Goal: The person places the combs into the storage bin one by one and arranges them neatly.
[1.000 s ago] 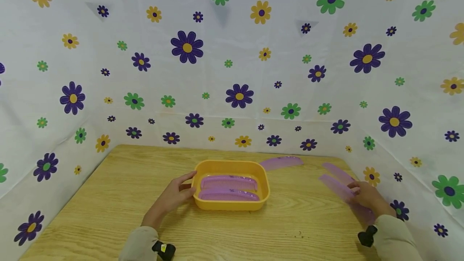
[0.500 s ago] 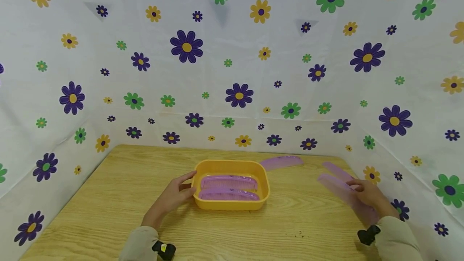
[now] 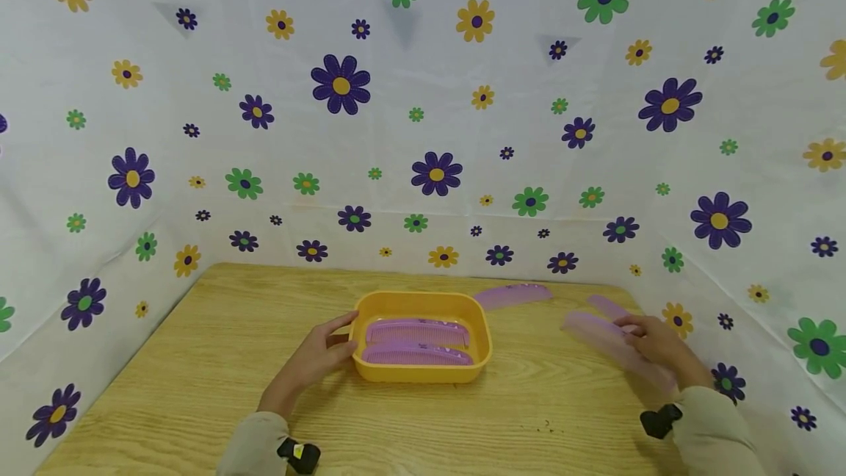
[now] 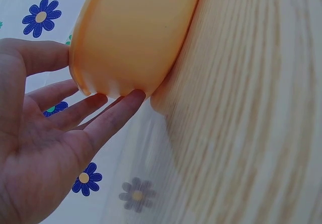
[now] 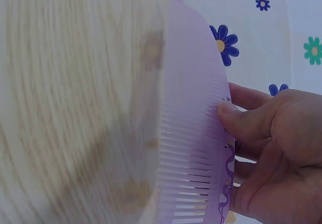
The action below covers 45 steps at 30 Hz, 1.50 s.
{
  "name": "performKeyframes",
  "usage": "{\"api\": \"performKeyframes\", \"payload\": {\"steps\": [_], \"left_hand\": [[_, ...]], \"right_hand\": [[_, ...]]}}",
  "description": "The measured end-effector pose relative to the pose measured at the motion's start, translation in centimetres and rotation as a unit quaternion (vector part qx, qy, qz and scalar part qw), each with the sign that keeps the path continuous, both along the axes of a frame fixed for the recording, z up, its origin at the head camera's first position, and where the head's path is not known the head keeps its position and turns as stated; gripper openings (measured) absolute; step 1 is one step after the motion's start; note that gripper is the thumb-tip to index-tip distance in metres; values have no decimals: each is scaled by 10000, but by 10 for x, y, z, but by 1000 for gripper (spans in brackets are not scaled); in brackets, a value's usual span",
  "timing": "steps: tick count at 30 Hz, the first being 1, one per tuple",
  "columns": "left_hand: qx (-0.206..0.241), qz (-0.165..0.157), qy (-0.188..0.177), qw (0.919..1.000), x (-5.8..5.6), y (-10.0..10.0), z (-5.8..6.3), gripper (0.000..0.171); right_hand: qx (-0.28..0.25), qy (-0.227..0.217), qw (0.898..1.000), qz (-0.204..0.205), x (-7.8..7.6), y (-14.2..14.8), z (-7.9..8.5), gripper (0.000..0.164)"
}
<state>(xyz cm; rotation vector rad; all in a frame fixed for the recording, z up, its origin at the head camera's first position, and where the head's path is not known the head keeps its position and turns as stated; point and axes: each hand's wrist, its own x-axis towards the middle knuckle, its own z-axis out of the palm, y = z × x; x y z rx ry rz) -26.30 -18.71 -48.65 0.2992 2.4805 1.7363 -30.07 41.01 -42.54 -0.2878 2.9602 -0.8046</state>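
My left hand [image 3: 317,362] is at the left end of a yellow plastic basket [image 3: 423,375], its fingertips touching the outer wall and rim. In the left wrist view its fingers [image 4: 113,116] are fairly straight against the basket's end. Inside the basket two purple combs lie side by side, a rear comb [image 3: 416,330] and a front comb [image 3: 416,355]. On the right, my right hand [image 3: 661,347] pinches a translucent purple comb [image 5: 193,98] by its patterned spine, thumb on the near face. This comb is tilted, teeth towards the table.
Another purple comb [image 3: 515,296] lies behind the basket's right corner. A further comb [image 3: 604,306] near the table's right edge is partly hidden by the held one. White flower-printed sheeting [image 3: 436,131] walls the wooden table [image 3: 529,417] at back and sides.
My right hand has lifted its comb slightly and moved it left, towards the basket. The left hand and the basket have stayed where they were.
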Motion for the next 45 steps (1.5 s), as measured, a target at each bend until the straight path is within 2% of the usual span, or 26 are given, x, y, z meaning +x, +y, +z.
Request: {"api": "performKeyframes", "payload": {"steps": [5,18,25,35,43,45], "left_hand": [[42,-80,48,9999,-1,0,-1,60],[146,-284,95,9994,0,-2,-1,60],[119,-210,58,9997,-1,0,-2,60],[157,-117,-34,9998,0,-1,0,60],[165,-315,76,9993,0,-1,0,61],[181,-270,53,9995,0,-1,0,61]], "right_hand": [[-36,-46,9999,122,-5,-11,4,31],[47,200,9983,537,-13,-36,11,29],[9,356,9967,724,-15,-47,15,26],[-103,432,9958,806,-12,-64,21,27],[-60,477,9950,872,-13,-76,27,28],[-43,475,9948,895,-13,-78,29,28]]}}
